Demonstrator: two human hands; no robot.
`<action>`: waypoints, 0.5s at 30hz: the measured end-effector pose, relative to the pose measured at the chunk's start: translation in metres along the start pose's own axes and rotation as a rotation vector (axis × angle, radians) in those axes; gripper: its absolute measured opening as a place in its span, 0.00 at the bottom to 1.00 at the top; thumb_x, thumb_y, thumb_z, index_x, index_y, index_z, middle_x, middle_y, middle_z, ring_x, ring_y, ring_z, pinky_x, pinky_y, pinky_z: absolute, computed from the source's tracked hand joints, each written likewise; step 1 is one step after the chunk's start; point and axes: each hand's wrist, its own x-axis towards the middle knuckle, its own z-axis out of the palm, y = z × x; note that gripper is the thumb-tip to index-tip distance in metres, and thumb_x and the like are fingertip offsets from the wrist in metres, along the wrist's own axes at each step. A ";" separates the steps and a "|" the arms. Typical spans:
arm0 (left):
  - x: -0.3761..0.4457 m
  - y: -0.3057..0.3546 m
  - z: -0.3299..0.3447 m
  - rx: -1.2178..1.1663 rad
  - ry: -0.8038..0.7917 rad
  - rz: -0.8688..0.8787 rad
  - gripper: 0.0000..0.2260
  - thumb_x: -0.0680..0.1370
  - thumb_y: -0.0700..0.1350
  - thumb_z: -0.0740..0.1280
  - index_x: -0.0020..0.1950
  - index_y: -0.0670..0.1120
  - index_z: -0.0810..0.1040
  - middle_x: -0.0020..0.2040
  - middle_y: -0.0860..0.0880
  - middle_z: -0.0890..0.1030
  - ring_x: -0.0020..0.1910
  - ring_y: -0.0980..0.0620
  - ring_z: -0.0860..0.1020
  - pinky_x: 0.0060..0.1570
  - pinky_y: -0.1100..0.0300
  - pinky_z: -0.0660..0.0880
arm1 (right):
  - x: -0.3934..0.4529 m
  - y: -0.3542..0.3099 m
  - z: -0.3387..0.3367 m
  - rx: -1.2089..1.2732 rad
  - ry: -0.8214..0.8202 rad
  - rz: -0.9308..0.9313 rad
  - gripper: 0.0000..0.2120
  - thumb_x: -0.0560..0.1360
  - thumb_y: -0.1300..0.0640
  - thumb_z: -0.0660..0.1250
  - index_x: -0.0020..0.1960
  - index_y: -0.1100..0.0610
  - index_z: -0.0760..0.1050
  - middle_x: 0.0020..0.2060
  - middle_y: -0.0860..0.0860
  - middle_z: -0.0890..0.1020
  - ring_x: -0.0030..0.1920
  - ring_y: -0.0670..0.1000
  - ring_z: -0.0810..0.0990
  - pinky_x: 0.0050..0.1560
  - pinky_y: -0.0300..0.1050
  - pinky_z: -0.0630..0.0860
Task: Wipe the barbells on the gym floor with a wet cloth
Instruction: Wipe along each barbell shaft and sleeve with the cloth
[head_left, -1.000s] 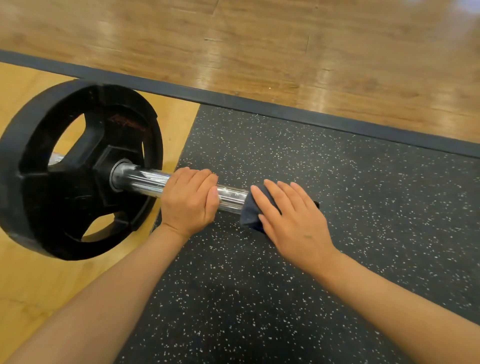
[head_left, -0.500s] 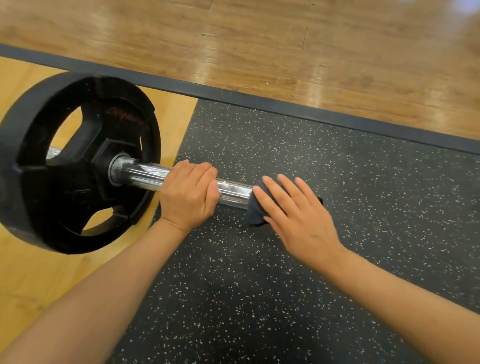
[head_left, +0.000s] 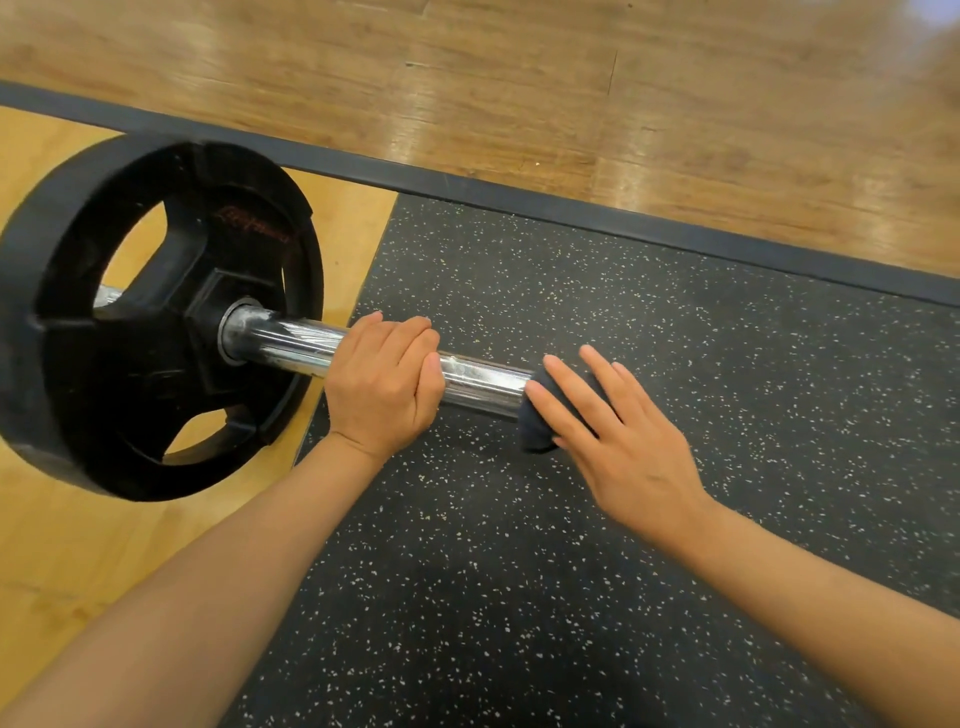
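A chrome barbell sleeve (head_left: 291, 343) sticks out to the right from a black weight plate (head_left: 150, 312) that stands on the floor. My left hand (head_left: 384, 384) grips the sleeve from above, fingers curled round it. A dark blue cloth (head_left: 537, 421) covers the sleeve's outer end. My right hand (head_left: 618, 436) presses the cloth onto that end with straight, spread fingers. The sleeve's tip is hidden under the cloth and hand.
The bar lies over a black speckled rubber mat (head_left: 675, 364). A yellow wooden platform (head_left: 62, 545) is under the plate on the left. A dark border strip (head_left: 571, 208) separates the mat from the glossy wood floor (head_left: 519, 93) beyond.
My right hand with the cloth has slid slightly outward along the sleeve's end, baring more chrome between my hands. My left hand keeps its grip on the sleeve.
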 end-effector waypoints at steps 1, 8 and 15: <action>0.000 0.002 0.000 0.004 0.003 -0.011 0.15 0.81 0.43 0.57 0.48 0.41 0.83 0.49 0.45 0.84 0.43 0.45 0.80 0.56 0.50 0.73 | 0.005 -0.004 0.001 -0.016 0.010 0.034 0.23 0.84 0.53 0.57 0.78 0.55 0.60 0.75 0.56 0.69 0.74 0.65 0.66 0.73 0.62 0.63; 0.001 -0.003 -0.001 0.009 -0.038 0.028 0.15 0.81 0.43 0.56 0.48 0.40 0.82 0.49 0.44 0.83 0.41 0.42 0.79 0.52 0.49 0.75 | 0.059 -0.037 0.010 0.021 -0.009 0.026 0.24 0.84 0.49 0.52 0.77 0.57 0.64 0.71 0.57 0.73 0.70 0.63 0.72 0.70 0.59 0.68; -0.001 0.001 0.000 -0.017 0.013 -0.010 0.15 0.81 0.42 0.57 0.47 0.41 0.83 0.47 0.45 0.84 0.41 0.44 0.80 0.51 0.50 0.75 | -0.003 0.003 -0.002 0.009 0.002 0.022 0.25 0.82 0.56 0.61 0.78 0.58 0.61 0.74 0.57 0.69 0.74 0.65 0.66 0.71 0.60 0.67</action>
